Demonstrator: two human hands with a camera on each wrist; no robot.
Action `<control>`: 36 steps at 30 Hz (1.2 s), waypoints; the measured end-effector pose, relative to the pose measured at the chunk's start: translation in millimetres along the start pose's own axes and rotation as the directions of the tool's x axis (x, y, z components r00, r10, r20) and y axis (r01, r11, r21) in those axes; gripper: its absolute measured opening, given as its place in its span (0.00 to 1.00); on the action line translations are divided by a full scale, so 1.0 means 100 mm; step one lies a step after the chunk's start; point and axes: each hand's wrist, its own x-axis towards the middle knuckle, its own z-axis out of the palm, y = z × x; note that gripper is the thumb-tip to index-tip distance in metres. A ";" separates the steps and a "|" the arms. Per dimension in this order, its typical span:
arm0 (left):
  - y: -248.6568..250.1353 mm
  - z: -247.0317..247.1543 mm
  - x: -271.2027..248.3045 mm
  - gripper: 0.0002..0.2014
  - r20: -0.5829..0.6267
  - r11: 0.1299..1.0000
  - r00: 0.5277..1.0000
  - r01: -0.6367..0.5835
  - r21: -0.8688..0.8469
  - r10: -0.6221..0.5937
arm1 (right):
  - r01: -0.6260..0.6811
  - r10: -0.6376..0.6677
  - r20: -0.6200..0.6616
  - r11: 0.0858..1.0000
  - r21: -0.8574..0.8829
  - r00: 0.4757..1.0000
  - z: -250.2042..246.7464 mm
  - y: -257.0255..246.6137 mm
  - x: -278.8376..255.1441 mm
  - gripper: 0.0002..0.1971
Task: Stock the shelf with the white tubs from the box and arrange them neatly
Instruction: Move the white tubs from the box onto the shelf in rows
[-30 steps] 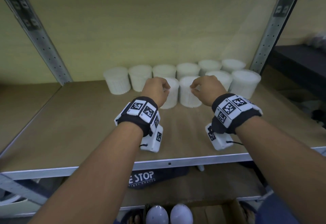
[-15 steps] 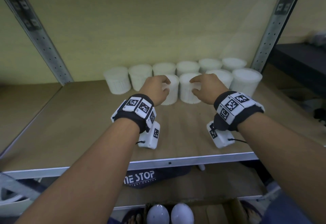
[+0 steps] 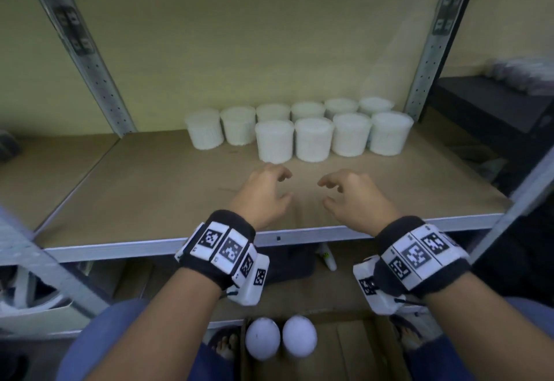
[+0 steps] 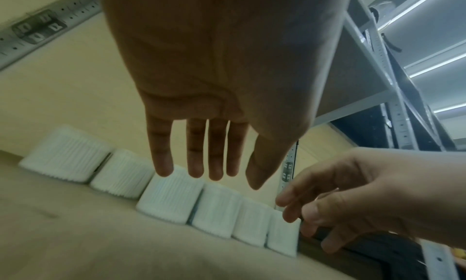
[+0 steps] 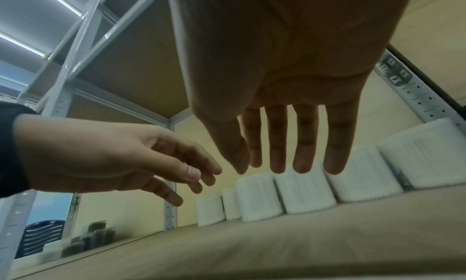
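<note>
Several white ribbed tubs stand in two rows at the back right of the brown shelf board (image 3: 150, 188). The back row starts at a tub (image 3: 204, 131) on the left; the front row runs from one tub (image 3: 274, 140) to another (image 3: 389, 133) by the right upright. My left hand (image 3: 269, 188) and right hand (image 3: 341, 191) hover over the shelf in front of the tubs, apart from them, fingers loose and holding nothing. The wrist views show each palm with hanging fingers (image 4: 196, 164) (image 5: 302, 160) above the tubs (image 4: 171, 200) (image 5: 305, 192). Two white tubs (image 3: 262, 340) sit in the cardboard box (image 3: 353, 353) below.
Grey perforated uprights (image 3: 81, 47) (image 3: 434, 35) flank the bay. The shelf's metal front edge (image 3: 120, 250) runs under my wrists. A neighbouring shelf (image 3: 45, 167) lies left, a dark shelf (image 3: 494, 110) right. Dark containers (image 5: 93, 236) stand on the left shelf.
Both hands have let go of the two front tubs and drawn back toward the shelf's front edge, fingers uncurling. The two tubs now stand in the front row.
</note>
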 end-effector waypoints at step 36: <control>-1.33 2.70 -1.37 0.42 0.589 0.815 0.582 0.261 0.517 -0.560 | -0.157 0.309 0.690 0.948 -0.275 0.655 3.43 0.99 -0.76 0.41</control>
